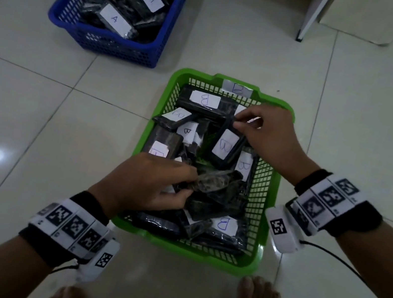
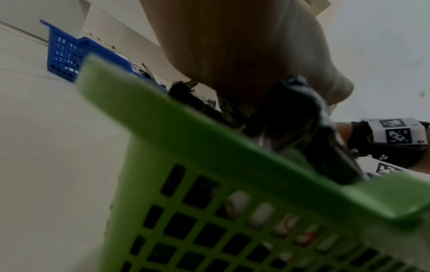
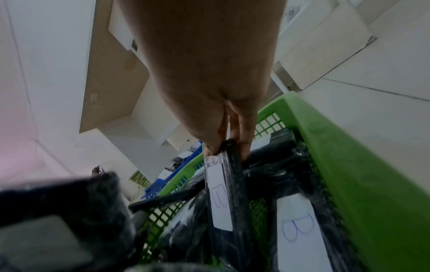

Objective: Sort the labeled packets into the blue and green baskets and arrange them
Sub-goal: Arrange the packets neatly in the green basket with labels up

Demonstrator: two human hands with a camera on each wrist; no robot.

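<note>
A B-labelled packet near the green basket's far right corner was pinched by the right hand; a crumpled packet, seemingly unlabelled, was grasped by the left hand. Either could be dropped askew if tugged against neighbours.

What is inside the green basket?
The green basket holds many black packets with white B labels, piled unevenly. Both hands each grip one. Packets lower in the pile are covered.

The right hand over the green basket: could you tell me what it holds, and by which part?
The right hand pinches a black packet labeled B by its top edge, tilting it up inside the green basket.
</note>
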